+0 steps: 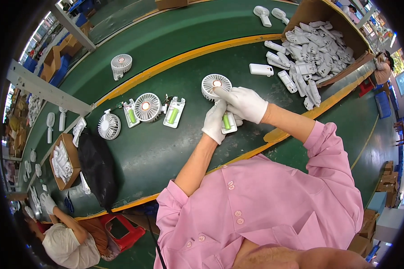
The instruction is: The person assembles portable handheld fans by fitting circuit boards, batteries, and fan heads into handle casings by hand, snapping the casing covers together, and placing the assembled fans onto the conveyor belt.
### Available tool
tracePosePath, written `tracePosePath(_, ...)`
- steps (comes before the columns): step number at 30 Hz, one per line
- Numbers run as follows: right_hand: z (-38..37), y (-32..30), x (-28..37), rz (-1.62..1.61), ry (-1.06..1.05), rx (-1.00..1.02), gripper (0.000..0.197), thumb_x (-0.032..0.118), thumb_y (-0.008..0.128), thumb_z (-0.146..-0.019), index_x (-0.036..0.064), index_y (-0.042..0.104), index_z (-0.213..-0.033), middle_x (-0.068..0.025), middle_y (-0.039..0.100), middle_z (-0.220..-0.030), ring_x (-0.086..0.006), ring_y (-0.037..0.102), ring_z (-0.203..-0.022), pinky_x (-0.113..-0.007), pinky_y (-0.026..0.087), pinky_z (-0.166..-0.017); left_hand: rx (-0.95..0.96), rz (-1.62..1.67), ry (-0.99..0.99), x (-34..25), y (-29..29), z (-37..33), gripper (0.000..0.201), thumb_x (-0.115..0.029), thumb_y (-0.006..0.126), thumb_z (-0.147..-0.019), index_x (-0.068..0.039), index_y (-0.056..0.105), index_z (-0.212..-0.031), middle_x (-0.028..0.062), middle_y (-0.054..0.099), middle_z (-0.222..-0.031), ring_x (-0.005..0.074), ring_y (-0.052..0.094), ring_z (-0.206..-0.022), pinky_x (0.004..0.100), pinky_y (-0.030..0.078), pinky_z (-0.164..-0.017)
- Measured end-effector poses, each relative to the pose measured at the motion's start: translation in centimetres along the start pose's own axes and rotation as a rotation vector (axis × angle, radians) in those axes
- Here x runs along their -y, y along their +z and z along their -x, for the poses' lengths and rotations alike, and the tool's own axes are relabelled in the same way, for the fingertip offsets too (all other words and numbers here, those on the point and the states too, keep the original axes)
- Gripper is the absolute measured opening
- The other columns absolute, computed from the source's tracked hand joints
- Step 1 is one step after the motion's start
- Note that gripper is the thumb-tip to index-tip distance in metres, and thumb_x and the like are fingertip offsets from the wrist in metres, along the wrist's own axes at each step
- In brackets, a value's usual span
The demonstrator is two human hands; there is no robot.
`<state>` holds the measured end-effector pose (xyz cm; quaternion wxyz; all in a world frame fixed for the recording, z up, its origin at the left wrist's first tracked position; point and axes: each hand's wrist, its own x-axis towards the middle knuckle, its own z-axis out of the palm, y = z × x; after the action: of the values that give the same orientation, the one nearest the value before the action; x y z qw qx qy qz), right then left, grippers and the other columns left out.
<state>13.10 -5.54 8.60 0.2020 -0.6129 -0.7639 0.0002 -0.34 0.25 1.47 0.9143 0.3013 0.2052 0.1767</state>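
In white gloves, both my hands are closed around a small white handheld fan point(209, 93) over the green bench. My left hand point(214, 123) grips its opened handle, where a green battery cell point(226, 121) shows. My right hand point(248, 104) bends over the neck, its fingertips just below the round grille; what they pinch is hidden. To the left lies another fan point(147, 106), between two opened handle halves with a green cell point(173, 115) in each. Beside it rests a separate fan head point(109, 126) with a short wire.
A cardboard box point(366, 58) tipped on its side spills white handle covers at right. A single cover point(261, 69) lies nearer. At left are a black bag point(96, 168) and a smaller carton point(76, 157). Finished-looking fans stand on the green belt point(179, 29). A co-worker point(69, 242) sits lower left.
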Motion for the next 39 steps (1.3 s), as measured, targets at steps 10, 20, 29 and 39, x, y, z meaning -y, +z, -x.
tracePosePath(10, 2.5, 0.4, -1.3, -0.233, 0.155, -0.123, 0.041, 0.008, 0.063, -0.078, 0.0031, 0.056, -0.119, -0.0086, 0.066, -0.083, -0.0274, 0.062, -0.079, -0.036, 0.05, -0.073, 0.109, 0.186, 0.086, 0.6, -0.1, -0.1, 0.033, -0.024, 0.051, -0.097, 0.0, 0.048, -0.121, 0.0149, 0.063, -0.103, 0.0244, 0.067, -0.082, 0.0374, 0.06, -0.068)
tracePosePath(20, 4.1, -1.5, -9.1, 0.085, 0.234, -0.321, 0.026, 0.012, 0.063, -0.081, 0.0052, 0.062, -0.106, -0.0118, 0.065, -0.091, -0.0304, 0.062, -0.087, -0.037, 0.05, -0.076, -0.048, 0.149, 0.063, -0.3, 0.2, -0.3, 0.033, -0.026, 0.055, -0.095, 0.004, 0.052, -0.108, 0.0145, 0.061, -0.086, 0.0188, 0.062, -0.067, 0.0308, 0.056, -0.06)
tracePosePath(29, 1.8, -1.7, -0.8, -0.509, 0.328, 0.047, 0.027, 0.017, 0.065, -0.084, 0.001, 0.063, -0.106, -0.013, 0.064, -0.09, -0.0219, 0.064, -0.077, -0.032, 0.05, -0.072, -0.152, 0.066, 0.131, 0.0, 0.2, -0.2, 0.02, -0.024, 0.052, -0.095, -0.004, 0.052, -0.098, 0.0088, 0.061, -0.075, 0.0166, 0.059, -0.052, 0.0287, 0.05, -0.043)
tracePosePath(39, 3.6, 2.6, 0.9, -0.806, 0.491, -0.178, 0.027, 0.012, 0.063, -0.081, -0.0007, 0.065, -0.105, -0.014, 0.064, -0.098, -0.0223, 0.065, -0.086, -0.032, 0.051, -0.076, -0.253, 0.035, 0.128, -0.3, 0.8, 0.3, 0.023, -0.026, 0.048, -0.097, -0.003, 0.052, -0.1, 0.0076, 0.06, -0.077, 0.016, 0.058, -0.055, 0.0287, 0.05, -0.047)
